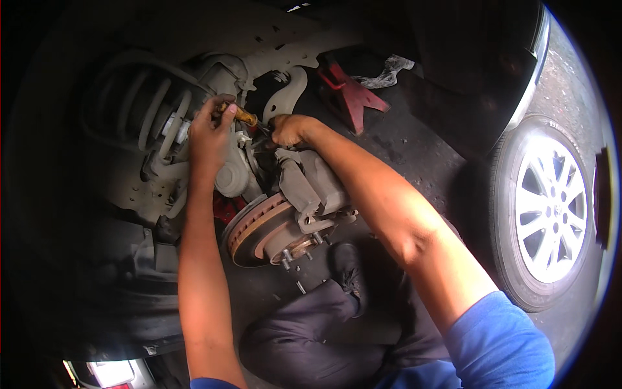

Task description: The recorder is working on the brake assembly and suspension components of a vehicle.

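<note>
Head view: a screwdriver (245, 117) with a glossy amber handle lies between the hands, its long axis sloping from the left hand (209, 133) down rightward toward the right hand (293, 129). The left fingers pinch the handle, so that hand is nearer its butt; the right curls beside the metal shaft, and I cannot tell whether it grips anything. Left of the left hand sits a dusty grey coil spring (153, 115); below the right hand, a blocky caliper (324, 181) straddles a round, rust-brown brake disc (253, 228).

Head-worn fisheye view, facing down and forward, near the left hand (208, 129) and right hand (293, 131)
</note>
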The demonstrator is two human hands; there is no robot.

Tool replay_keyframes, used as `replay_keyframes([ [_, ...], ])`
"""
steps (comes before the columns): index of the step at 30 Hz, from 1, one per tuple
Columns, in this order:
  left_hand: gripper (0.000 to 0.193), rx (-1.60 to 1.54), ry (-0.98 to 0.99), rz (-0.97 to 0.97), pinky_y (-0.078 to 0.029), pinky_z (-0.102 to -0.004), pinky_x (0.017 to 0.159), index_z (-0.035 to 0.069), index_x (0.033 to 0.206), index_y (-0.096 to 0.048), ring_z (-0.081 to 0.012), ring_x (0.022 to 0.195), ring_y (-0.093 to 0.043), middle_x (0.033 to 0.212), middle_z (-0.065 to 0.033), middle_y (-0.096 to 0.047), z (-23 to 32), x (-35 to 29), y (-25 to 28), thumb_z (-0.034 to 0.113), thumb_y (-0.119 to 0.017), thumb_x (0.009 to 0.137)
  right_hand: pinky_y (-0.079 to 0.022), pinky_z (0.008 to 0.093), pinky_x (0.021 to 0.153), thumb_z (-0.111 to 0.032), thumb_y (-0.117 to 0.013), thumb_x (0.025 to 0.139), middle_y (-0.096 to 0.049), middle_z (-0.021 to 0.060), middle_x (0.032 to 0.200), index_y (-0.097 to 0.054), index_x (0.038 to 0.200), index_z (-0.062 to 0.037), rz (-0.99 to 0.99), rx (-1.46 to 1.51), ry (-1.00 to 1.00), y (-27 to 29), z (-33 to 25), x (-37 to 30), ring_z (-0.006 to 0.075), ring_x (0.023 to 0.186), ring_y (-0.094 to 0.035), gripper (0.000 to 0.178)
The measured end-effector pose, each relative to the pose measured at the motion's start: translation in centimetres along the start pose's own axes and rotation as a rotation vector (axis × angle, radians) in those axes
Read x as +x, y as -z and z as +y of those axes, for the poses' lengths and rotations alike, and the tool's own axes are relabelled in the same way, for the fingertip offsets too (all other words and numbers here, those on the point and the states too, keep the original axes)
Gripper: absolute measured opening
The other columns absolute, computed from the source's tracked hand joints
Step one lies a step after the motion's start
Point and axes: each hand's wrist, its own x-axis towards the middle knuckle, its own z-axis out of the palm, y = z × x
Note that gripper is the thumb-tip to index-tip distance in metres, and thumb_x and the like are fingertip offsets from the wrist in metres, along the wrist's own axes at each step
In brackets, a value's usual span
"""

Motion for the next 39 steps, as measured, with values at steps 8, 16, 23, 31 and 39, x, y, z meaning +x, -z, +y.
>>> replay_keyframes([
  [8,0.043,1.023,-0.514,0.057,-0.055,-0.0511,0.094,0.004,0.121,-0.071,-0.04,0.115,-0.065,0.131,-0.0259,-0.063,-0.4,5.8,0.2,0.04,-0.065,0.098,-0.054,0.0435,0.082,-0.027,-0.07,0.083,-0.073,0.0252,0.105,-0.072,0.102,0.0096,0.17,0.173,0.068,-2.3,-0.3,1.4,0.0369,0.097,-0.072,0.041],
  [16,0.053,1.283,-0.465,-0.157,-0.058,-0.0469,0.077,0.003,0.085,-0.077,-0.0386,0.079,-0.073,0.081,-0.0179,-0.073,2.4,5.9,1.2,0.049,-0.056,0.101,-0.055,0.0441,0.091,-0.025,-0.064,0.084,-0.072,0.0287,0.105,-0.074,0.102,0.0065,0.27,-0.069,0.211,-1.8,-0.2,4.0,0.0404,0.105,-0.071,0.038],
  [23,0.056,1.181,-0.444,-0.345,-0.058,-0.0481,0.081,0.001,0.093,-0.077,-0.0392,0.089,-0.072,0.085,-0.0202,-0.074,2.8,6.6,2.5,0.055,-0.064,0.094,-0.055,0.0437,0.094,-0.019,-0.059,0.079,-0.072,0.0291,0.109,-0.074,0.105,0.0065,0.23,-0.114,0.097,-1.8,-1.8,4.5,0.0424,0.109,-0.069,0.04],
  [31,0.069,1.19,-0.438,-0.392,-0.056,-0.0485,0.086,0.001,0.109,-0.075,-0.0404,0.095,-0.071,0.092,-0.0211,-0.074,4.3,5.1,2.7,0.062,-0.078,0.077,-0.056,0.0457,0.09,-0.018,-0.059,0.075,-0.072,0.0302,0.105,-0.074,0.103,0.0068,0.217,-0.052,0.171,-1.3,-1.1,4.3,0.042,0.104,-0.071,0.04],
  [39,0.068,1.216,-0.421,-0.338,-0.055,-0.0479,0.088,0.001,0.107,-0.076,-0.0406,0.093,-0.071,0.091,-0.0225,-0.074,3.8,5.0,2.2,0.062,-0.077,0.078,-0.056,0.0449,0.09,-0.017,-0.061,0.076,-0.072,0.0297,0.104,-0.074,0.102,0.0065,0.221,-0.084,0.147,-1.1,-1.4,3.3,0.0411,0.103,-0.071,0.037],
])
